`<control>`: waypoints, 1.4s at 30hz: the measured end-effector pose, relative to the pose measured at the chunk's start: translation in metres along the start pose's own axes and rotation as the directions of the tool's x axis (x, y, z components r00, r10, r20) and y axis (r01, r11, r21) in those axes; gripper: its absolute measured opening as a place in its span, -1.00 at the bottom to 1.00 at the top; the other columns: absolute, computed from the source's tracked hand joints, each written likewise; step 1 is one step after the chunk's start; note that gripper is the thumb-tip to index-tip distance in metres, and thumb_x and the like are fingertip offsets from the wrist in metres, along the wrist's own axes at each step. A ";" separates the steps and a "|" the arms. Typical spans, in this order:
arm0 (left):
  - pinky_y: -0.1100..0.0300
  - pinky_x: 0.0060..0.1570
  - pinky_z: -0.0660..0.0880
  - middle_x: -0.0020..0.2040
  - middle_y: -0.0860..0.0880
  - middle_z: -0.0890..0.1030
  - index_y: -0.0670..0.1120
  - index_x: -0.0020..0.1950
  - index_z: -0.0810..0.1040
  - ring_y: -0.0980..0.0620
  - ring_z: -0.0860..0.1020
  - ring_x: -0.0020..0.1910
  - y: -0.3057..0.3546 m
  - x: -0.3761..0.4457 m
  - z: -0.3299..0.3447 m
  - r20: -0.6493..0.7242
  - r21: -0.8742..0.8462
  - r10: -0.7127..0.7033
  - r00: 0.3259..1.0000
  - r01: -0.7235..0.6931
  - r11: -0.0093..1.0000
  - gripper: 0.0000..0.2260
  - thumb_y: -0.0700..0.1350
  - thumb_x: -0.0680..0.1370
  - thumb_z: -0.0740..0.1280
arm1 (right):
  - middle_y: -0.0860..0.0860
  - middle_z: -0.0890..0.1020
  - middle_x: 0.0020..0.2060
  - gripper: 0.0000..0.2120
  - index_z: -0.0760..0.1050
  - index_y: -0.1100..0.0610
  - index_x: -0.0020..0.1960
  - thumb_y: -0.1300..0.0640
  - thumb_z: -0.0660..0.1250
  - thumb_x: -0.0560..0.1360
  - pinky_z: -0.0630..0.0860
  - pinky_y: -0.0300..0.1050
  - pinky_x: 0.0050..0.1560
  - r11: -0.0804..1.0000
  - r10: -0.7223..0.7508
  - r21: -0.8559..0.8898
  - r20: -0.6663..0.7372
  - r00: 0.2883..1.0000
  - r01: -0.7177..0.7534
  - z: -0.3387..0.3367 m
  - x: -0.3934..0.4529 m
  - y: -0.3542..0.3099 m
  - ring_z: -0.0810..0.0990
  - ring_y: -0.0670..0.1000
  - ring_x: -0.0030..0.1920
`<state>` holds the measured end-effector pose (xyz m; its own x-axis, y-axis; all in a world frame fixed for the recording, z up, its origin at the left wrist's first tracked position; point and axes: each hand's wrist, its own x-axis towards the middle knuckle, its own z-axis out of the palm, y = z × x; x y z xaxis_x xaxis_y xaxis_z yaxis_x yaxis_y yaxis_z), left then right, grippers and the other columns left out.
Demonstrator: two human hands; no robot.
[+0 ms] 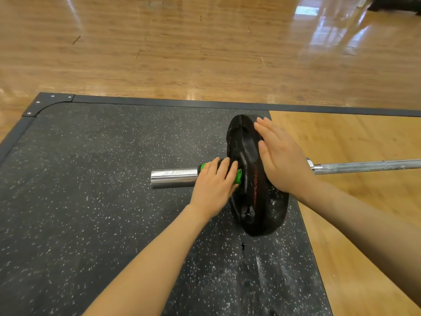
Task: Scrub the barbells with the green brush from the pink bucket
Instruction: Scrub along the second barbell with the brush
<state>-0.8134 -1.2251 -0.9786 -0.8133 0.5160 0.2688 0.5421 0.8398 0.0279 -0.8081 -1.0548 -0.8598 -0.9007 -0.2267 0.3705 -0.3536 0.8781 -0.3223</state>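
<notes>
- On the speckled mat (91, 179), near its right edge, a barbell (364, 166) lies crosswise; its shaft runs off over the wooden platform (353, 137) to the right.
- Plate (250, 179): black, standing on edge on the mat, wet and glossy, with pale streaks on its face and rim.
- Sleeve (173, 177): the bright steel end juts left from the plate, above the mat.
- Left hand (214, 181): fingers curled round the brush (238, 176), gripping it against the sleeve just beside the plate's face.
- Brush: green and black, mostly hidden under the fingers; green shows at both ends of the grip.
- Right hand (280, 156): fingers straight and together, palm pressed flat on the plate's upper rim and right-hand face.
- Droplets (243, 246): a small dark wet spot on the mat just in front of the plate, with whitish smears on the mat beside it.
- Floor (205, 53): shiny wood beyond the mat's far edge; a metal bracket (49, 103) caps the mat's far left corner.
</notes>
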 end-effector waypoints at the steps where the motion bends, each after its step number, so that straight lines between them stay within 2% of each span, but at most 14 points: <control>1: -0.10 0.24 0.37 0.32 -0.20 0.45 -0.17 0.43 0.35 -0.25 0.42 0.27 0.001 0.001 0.000 -0.002 -0.004 0.002 1.000 -0.002 1.000 -0.54 0.05 0.60 0.17 | 0.16 0.38 0.42 -0.55 0.34 0.30 0.42 0.14 0.04 0.60 0.06 -0.23 0.44 1.000 0.002 0.001 0.007 1.000 -0.002 0.000 0.001 0.000 0.27 0.09 0.46; 5: -0.06 0.22 0.40 0.32 -0.17 0.46 -0.16 0.42 0.36 -0.21 0.44 0.25 -0.013 -0.005 -0.005 0.003 0.026 0.042 0.999 -0.042 0.999 -0.53 0.07 0.58 0.16 | 0.15 0.38 0.42 -0.54 0.34 0.29 0.43 0.13 0.03 0.60 0.07 -0.21 0.44 1.000 0.009 0.015 0.020 1.000 -0.009 -0.001 0.004 0.001 0.27 0.08 0.47; 13: -0.03 0.21 0.40 0.30 -0.14 0.46 -0.13 0.42 0.34 -0.17 0.44 0.23 -0.053 -0.024 -0.006 -0.040 0.073 -0.003 0.999 0.006 0.997 -0.53 0.08 0.59 0.13 | 0.09 0.33 0.46 -0.48 0.30 0.22 0.46 0.04 0.00 0.58 0.04 -0.26 0.42 0.998 0.041 0.048 0.078 0.996 -0.045 -0.002 0.019 0.004 0.21 0.02 0.49; 15: -0.02 0.17 0.42 0.28 -0.13 0.47 -0.13 0.40 0.35 -0.16 0.46 0.20 -0.055 -0.017 -0.004 -0.051 0.068 -0.006 0.999 0.009 0.998 -0.54 0.08 0.59 0.11 | 0.07 0.30 0.48 -0.48 0.27 0.21 0.48 0.00 0.02 0.59 0.04 -0.25 0.43 0.996 0.052 0.067 0.046 0.998 -0.055 -0.005 0.019 0.003 0.20 0.02 0.50; 18: -0.02 0.14 0.42 0.26 -0.13 0.48 -0.13 0.39 0.37 -0.15 0.47 0.17 -0.059 -0.008 -0.002 -0.070 0.076 -0.026 0.997 0.031 0.997 -0.54 0.09 0.58 0.08 | 0.10 0.31 0.47 -0.48 0.28 0.24 0.48 -0.01 0.06 0.61 0.03 -0.32 0.45 0.994 0.041 0.103 -0.089 0.995 -0.032 -0.010 0.002 0.002 0.22 0.02 0.49; 20: -0.01 0.13 0.42 0.25 -0.12 0.48 -0.13 0.38 0.38 -0.14 0.48 0.16 -0.062 -0.002 -0.001 -0.064 0.082 -0.035 0.997 0.040 0.996 -0.53 0.10 0.58 0.07 | 0.11 0.31 0.46 -0.47 0.29 0.26 0.47 -0.01 0.06 0.60 0.05 -0.28 0.47 0.995 0.042 0.097 -0.136 0.990 -0.029 -0.009 -0.016 0.002 0.22 0.03 0.49; 24: -0.01 0.12 0.44 0.23 -0.13 0.52 -0.15 0.36 0.42 -0.15 0.51 0.16 -0.067 0.013 -0.003 -0.069 0.059 -0.056 0.996 0.060 0.996 -0.54 0.08 0.59 0.08 | 0.09 0.21 0.51 -0.42 0.23 0.27 0.49 -0.06 0.12 0.59 0.02 -0.21 0.50 0.997 0.057 0.055 -0.126 0.990 -0.050 0.011 -0.047 -0.001 0.14 0.03 0.51; 26: -0.04 0.17 0.45 0.26 -0.14 0.52 -0.17 0.37 0.44 -0.19 0.50 0.21 -0.066 0.019 -0.002 -0.090 0.015 -0.073 0.993 0.074 0.997 -0.58 0.03 0.59 0.16 | 0.12 0.17 0.52 -0.37 0.21 0.27 0.49 -0.07 0.21 0.56 0.02 -0.19 0.50 0.999 0.045 0.014 -0.125 0.991 -0.043 0.023 -0.054 -0.001 0.14 0.07 0.52; 30: -0.09 0.28 0.42 0.31 -0.17 0.51 -0.19 0.37 0.45 -0.22 0.46 0.29 -0.042 0.033 0.006 -0.128 -0.074 -0.051 0.990 0.042 0.996 -0.56 -0.04 0.53 0.31 | 0.13 0.17 0.52 -0.36 0.22 0.28 0.49 0.01 0.31 0.53 0.08 -0.14 0.50 0.999 0.037 0.008 -0.174 0.984 -0.036 0.033 -0.045 0.006 0.17 0.10 0.51; 33: -0.09 0.35 0.36 0.35 -0.16 0.48 -0.19 0.39 0.43 -0.21 0.41 0.34 -0.022 0.047 0.014 -0.135 -0.113 -0.046 0.990 0.031 0.993 -0.54 -0.04 0.53 0.35 | 0.15 0.20 0.51 -0.37 0.23 0.30 0.48 0.02 0.32 0.54 0.12 -0.11 0.49 1.000 0.007 0.003 -0.201 0.980 -0.006 0.036 -0.032 0.013 0.19 0.11 0.51; 37: -0.07 0.37 0.30 0.39 -0.15 0.43 -0.17 0.44 0.36 -0.20 0.37 0.37 -0.029 0.053 0.026 -0.140 -0.042 -0.038 0.989 0.032 0.999 -0.51 -0.05 0.54 0.33 | 0.18 0.25 0.49 -0.37 0.26 0.31 0.46 -0.02 0.24 0.51 0.11 -0.16 0.50 1.000 -0.012 -0.016 -0.211 0.977 0.009 0.038 -0.018 0.020 0.19 0.10 0.51; 39: -0.08 0.39 0.28 0.42 -0.15 0.40 -0.15 0.47 0.32 -0.20 0.35 0.38 -0.038 0.052 0.030 -0.125 0.006 -0.001 0.992 0.002 1.000 -0.48 -0.06 0.55 0.34 | 0.18 0.27 0.48 -0.38 0.28 0.31 0.46 0.00 0.26 0.50 0.12 -0.16 0.49 1.000 -0.018 -0.028 -0.218 0.976 0.012 0.038 -0.014 0.023 0.20 0.10 0.50; 42: -0.08 0.36 0.31 0.38 -0.15 0.43 -0.15 0.46 0.33 -0.19 0.39 0.35 -0.052 0.050 0.030 -0.131 0.039 -0.016 0.991 0.022 0.999 -0.49 -0.02 0.55 0.33 | 0.17 0.28 0.47 -0.37 0.29 0.31 0.45 0.01 0.30 0.49 0.16 -0.13 0.48 0.999 -0.026 -0.037 -0.223 0.974 0.018 0.038 -0.011 0.024 0.21 0.10 0.50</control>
<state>-0.8886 -1.2384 -0.9952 -0.7874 0.4759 0.3919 0.5158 0.8567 -0.0041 -0.8167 -1.0471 -0.9052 -0.8124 -0.1493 0.5636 -0.3597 0.8891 -0.2829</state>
